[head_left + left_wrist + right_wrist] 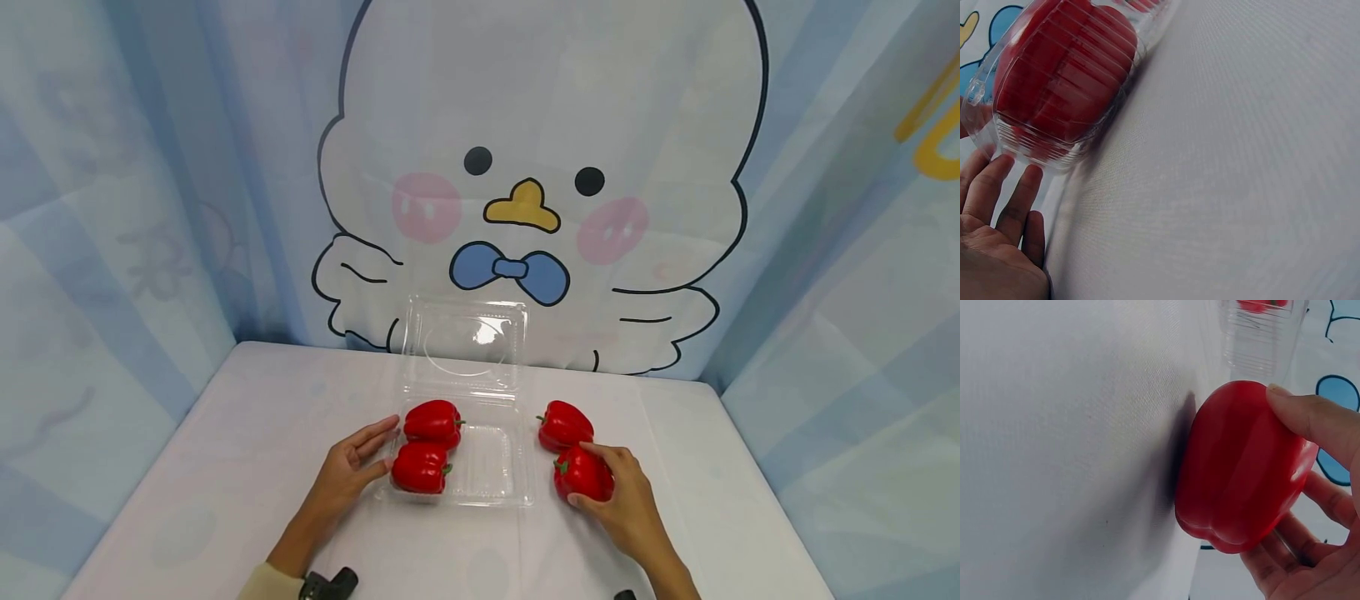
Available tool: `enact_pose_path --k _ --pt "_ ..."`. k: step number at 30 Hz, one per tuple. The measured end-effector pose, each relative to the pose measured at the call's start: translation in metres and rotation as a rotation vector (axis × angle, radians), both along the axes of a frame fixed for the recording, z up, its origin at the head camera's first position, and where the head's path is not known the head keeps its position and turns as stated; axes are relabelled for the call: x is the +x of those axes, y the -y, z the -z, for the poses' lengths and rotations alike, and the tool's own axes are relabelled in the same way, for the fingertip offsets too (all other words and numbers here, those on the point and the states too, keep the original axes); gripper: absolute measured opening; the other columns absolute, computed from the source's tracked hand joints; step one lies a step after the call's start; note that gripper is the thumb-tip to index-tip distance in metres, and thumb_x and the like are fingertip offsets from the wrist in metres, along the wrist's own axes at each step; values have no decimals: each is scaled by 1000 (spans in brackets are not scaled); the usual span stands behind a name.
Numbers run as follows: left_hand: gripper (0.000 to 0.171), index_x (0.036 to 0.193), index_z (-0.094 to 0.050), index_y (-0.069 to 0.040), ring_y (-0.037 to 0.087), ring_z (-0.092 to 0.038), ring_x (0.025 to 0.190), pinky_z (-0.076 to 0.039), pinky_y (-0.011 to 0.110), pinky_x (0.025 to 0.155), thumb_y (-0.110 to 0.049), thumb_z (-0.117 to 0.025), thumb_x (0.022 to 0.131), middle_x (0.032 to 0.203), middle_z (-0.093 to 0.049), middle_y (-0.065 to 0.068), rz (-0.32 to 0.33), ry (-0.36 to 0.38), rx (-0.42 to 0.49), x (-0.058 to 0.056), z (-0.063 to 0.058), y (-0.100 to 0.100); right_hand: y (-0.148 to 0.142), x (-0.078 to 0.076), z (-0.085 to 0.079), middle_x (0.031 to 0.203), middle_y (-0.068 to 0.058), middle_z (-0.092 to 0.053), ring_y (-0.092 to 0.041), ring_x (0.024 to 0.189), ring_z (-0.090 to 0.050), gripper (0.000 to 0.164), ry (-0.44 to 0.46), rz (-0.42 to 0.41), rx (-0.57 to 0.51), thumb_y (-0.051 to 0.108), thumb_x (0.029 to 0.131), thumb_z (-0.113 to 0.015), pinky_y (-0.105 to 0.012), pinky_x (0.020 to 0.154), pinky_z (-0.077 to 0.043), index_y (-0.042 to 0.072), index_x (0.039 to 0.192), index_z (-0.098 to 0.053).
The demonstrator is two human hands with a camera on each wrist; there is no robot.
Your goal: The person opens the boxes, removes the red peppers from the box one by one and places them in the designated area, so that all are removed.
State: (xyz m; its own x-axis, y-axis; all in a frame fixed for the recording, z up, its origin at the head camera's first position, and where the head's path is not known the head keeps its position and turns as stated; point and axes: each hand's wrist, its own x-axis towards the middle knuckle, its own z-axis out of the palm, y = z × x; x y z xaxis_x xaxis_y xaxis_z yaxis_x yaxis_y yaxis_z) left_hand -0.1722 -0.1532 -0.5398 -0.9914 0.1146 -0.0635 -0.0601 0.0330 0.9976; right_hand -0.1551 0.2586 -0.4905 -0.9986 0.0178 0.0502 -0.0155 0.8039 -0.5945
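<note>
My right hand (622, 498) grips a red bell pepper (582, 473), thumb on its near side and fingers behind it; the right wrist view shows the same bell pepper (1244, 469) close over the cloth. Just behind it lies another red bell pepper (564, 425). A clear plastic clamshell box (491, 467) stands with its lid raised. In its left half sit two red bell peppers, a rear one (432, 423) and a front one (420, 467). My left hand (352, 463) has its fingers extended at the box's left wall, fingertips right at the ribbed plastic (1041, 153).
The box's raised lid (465, 346) leans back near the rear curtain (645, 150), which bears a cartoon bird. A white cloth covers the table (247, 467). Curtains hang on the left and right sides. A dark wrist strap (330, 583) circles my left wrist.
</note>
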Motion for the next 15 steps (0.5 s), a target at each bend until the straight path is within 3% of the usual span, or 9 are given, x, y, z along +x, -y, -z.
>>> enact_pose_path --k 11,15 --pt "67 157 -52 -14 26 -42 158 -45 26 118 -10 -78 96 164 -52 3 5 7 13 -1 2 0 0 0 2 139 -13 -59 -39 134 -57 80 -31 -16 -1 13 75 -97 -64 108 -55 20 146 -61" --pt "67 157 -52 -15 26 -41 158 -44 30 120 -12 -78 96 164 -52 3 3 8 5 -1 2 0 1 0 2 138 -12 -59 -36 133 -58 79 -29 -18 0 14 75 -97 -63 109 -55 21 146 -61"
